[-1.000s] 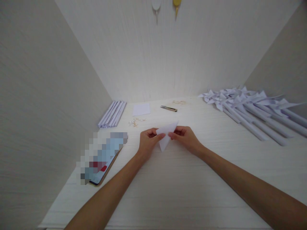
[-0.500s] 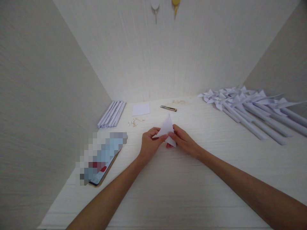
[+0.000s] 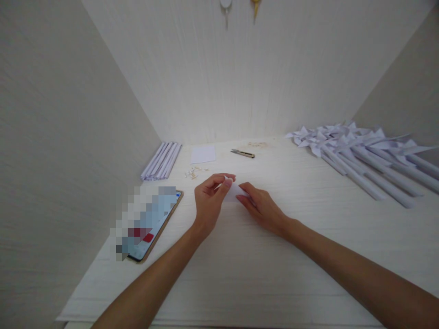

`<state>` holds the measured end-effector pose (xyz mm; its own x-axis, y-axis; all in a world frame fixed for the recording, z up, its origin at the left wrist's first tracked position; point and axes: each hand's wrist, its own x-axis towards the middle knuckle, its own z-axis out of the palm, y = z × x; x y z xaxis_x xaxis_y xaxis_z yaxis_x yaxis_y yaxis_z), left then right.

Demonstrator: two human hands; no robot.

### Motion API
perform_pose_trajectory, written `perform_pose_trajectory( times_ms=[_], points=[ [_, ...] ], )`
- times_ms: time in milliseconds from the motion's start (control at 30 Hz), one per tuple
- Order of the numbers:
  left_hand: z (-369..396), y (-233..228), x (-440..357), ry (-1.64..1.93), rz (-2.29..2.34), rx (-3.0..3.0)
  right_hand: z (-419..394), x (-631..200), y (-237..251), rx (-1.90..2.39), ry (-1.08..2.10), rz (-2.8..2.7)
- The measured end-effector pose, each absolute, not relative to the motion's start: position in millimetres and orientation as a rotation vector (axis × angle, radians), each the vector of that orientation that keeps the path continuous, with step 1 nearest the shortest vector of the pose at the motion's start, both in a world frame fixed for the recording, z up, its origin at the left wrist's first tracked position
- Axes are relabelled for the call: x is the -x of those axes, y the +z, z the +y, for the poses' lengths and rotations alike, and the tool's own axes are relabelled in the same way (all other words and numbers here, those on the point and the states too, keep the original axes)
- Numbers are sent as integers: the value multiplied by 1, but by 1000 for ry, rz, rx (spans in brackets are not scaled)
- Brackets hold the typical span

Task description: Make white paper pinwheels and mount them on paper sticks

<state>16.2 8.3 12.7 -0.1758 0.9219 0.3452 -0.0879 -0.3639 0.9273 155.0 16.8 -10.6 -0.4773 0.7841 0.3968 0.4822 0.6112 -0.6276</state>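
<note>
A folded piece of white paper point(image 3: 233, 193) is held between my two hands above the middle of the table. My left hand point(image 3: 211, 196) pinches its upper left part between thumb and fingers. On the other side, my right hand point(image 3: 259, 201) grips the right end, thumb and fingers closed on it. Parts of the paper are hidden by the fingers. Beyond my hands lie thread snips point(image 3: 243, 153) and a flat white paper sheet point(image 3: 203, 154).
White paper tubes point(image 3: 161, 161) are bundled at the back left. A phone point(image 3: 154, 226) lies at the left, partly pixelated. Small pale pieces point(image 3: 195, 172) are scattered near the sheet. Several paper pinwheels point(image 3: 360, 146) with tube handles are piled at the right. Walls enclose the back and sides.
The paper has turned from a point-up triangle to a lower, flatter position. My left hand has shifted its pinch to the upper corner; my right hand now grips the right end.
</note>
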Motion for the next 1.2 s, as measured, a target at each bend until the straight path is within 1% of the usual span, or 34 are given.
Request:
perform_pose_trajectory(
  times_ms=[233, 567, 1200],
  points=[
    [8, 5, -17, 1703, 968, -1175, 16, -154, -10, 1033, 503, -2202],
    [8, 11, -16, 1687, 875, -1023, 17, -154, -12, 1040, 487, -2207],
    [10, 7, -15, 1671, 937, -1076, 17, -155, -13, 1053, 434, -2200]
  ],
)
